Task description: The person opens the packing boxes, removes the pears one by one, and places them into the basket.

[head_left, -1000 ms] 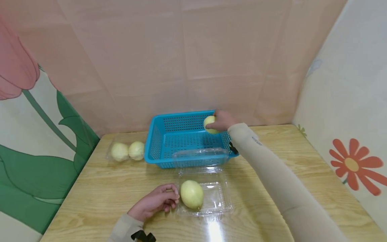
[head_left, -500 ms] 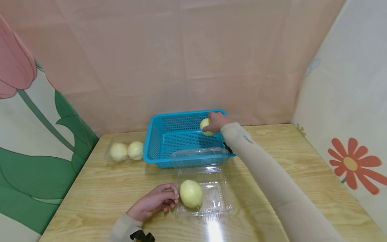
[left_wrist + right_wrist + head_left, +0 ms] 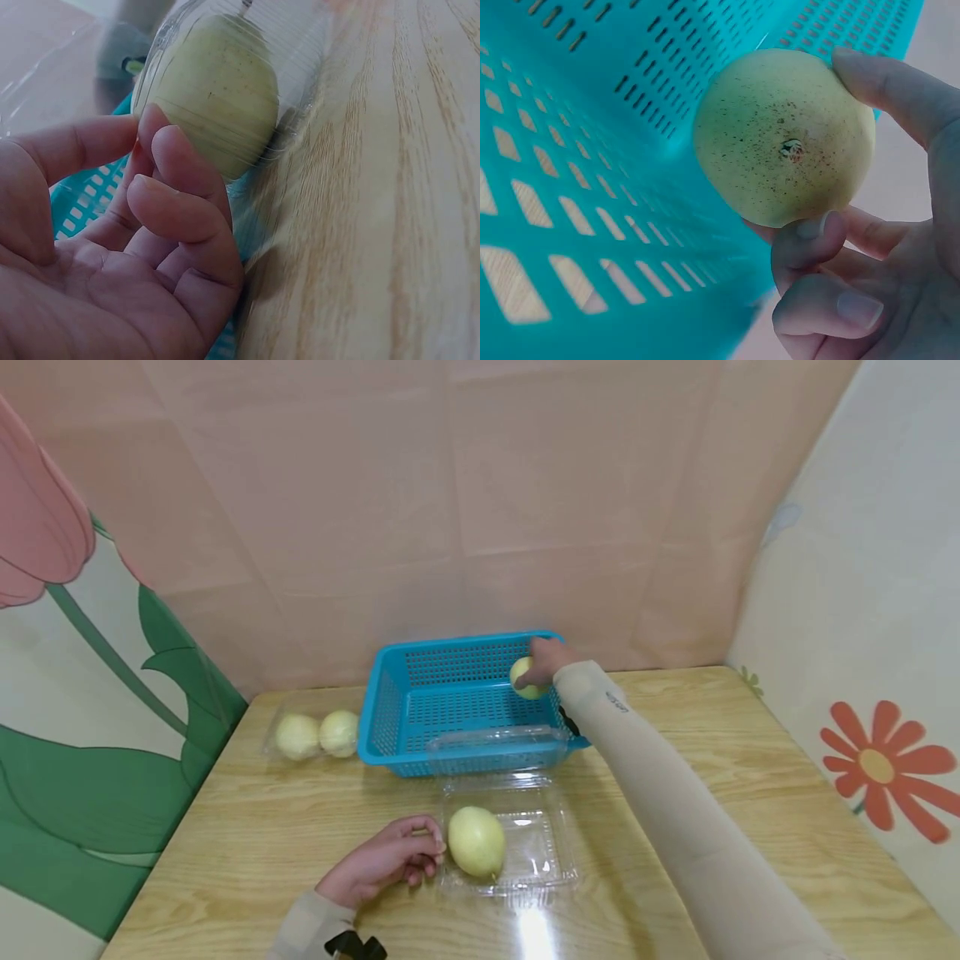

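My right hand (image 3: 551, 662) grips a pale yellow pear (image 3: 784, 139) inside the right end of the blue basket (image 3: 375, 693). Thumb and fingers wrap the pear's side, and its speckled end faces the right wrist camera. At the front, my left hand (image 3: 393, 856) pinches the left rim of an open clear plastic box (image 3: 536, 852) between thumb and forefinger. One pear (image 3: 476, 842) lies in the left half of that box, close to the pinching fingertips (image 3: 154, 120). The box's raised lid (image 3: 498, 739) leans against the basket's front.
To the basket's left stands another clear plastic box (image 3: 281, 710) with two pears (image 3: 318, 733) in it. Wooden table (image 3: 225, 827) surrounds everything. A pink wall covering (image 3: 465, 527) rises right behind the basket.
The pear in my right hand has shifted slightly left, then back right and a little lower in the basket. My left hand keeps its pinch on the box rim.
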`<action>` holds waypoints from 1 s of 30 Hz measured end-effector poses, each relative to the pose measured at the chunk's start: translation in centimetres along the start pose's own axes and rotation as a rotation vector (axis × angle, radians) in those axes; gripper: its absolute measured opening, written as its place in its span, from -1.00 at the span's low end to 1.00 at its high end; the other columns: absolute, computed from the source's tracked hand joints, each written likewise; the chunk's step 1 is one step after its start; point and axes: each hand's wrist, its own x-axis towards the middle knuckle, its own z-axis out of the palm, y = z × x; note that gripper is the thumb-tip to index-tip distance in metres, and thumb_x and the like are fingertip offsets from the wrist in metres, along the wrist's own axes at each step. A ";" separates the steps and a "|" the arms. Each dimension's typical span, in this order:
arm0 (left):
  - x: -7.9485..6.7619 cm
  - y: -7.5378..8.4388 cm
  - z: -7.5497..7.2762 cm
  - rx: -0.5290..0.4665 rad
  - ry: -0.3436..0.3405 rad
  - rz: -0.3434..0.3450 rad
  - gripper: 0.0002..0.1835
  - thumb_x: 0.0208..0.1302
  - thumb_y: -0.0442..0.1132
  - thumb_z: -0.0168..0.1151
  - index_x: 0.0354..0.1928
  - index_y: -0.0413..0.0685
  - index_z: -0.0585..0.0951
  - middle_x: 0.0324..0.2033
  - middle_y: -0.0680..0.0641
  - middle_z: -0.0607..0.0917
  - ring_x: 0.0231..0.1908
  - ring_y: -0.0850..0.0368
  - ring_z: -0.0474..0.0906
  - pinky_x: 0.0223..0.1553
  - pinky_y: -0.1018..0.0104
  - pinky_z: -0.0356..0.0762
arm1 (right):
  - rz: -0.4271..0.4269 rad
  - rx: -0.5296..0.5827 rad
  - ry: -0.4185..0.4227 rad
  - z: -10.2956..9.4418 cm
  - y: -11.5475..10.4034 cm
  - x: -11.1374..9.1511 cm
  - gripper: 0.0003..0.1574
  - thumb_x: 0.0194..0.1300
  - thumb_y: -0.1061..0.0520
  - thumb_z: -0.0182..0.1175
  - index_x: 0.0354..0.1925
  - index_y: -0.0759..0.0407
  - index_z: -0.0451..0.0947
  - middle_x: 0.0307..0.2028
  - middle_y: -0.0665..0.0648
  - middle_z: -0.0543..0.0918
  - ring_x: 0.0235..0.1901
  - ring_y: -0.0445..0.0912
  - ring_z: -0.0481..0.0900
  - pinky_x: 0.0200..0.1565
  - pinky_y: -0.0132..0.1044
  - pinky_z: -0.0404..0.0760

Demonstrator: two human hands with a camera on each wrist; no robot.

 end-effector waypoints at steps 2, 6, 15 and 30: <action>-0.1 0.0 0.0 0.001 -0.003 0.000 -0.92 0.32 -0.26 0.23 -0.30 0.00 0.50 -0.43 0.05 0.64 -0.49 0.26 0.49 -0.54 0.47 0.39 | 0.017 -0.002 -0.005 0.1 0.1 0.0 -0.25 0.16 -0.15 0.42 0.11 0.25 0.38 -0.02 0.23 0.56 -0.08 0.08 0.52 -0.11 -0.08 0.60; -0.2 0.1 -0.1 0.004 -0.006 0.003 -0.92 0.33 -0.27 0.21 -0.30 -0.01 0.50 -0.42 0.05 0.63 -0.49 0.26 0.49 -0.55 0.47 0.40 | 0.037 -0.008 -0.009 0.3 0.3 0.1 -0.22 0.15 -0.16 0.43 0.13 0.23 0.36 -0.01 0.23 0.55 -0.08 0.08 0.54 -0.13 -0.06 0.61; -0.3 0.1 -0.2 0.010 0.003 -0.003 -0.93 0.33 -0.26 0.22 -0.29 -0.02 0.50 -0.42 0.04 0.64 -0.49 0.24 0.49 -0.55 0.46 0.40 | 0.039 -0.053 -0.013 0.6 0.2 0.1 -0.04 0.17 -0.16 0.42 0.32 0.25 0.24 0.10 0.27 0.54 -0.03 0.11 0.55 -0.10 -0.01 0.62; -0.8 -0.2 -0.6 0.012 0.005 0.003 -0.92 0.34 -0.27 0.22 -0.27 -0.04 0.50 -0.41 0.04 0.64 -0.48 0.25 0.49 -0.54 0.49 0.39 | -0.021 -0.108 0.032 1.2 0.0 2.0 -0.54 0.27 0.05 0.30 0.03 0.28 0.48 -0.10 0.21 0.64 -0.20 0.03 0.58 -0.23 -0.14 0.61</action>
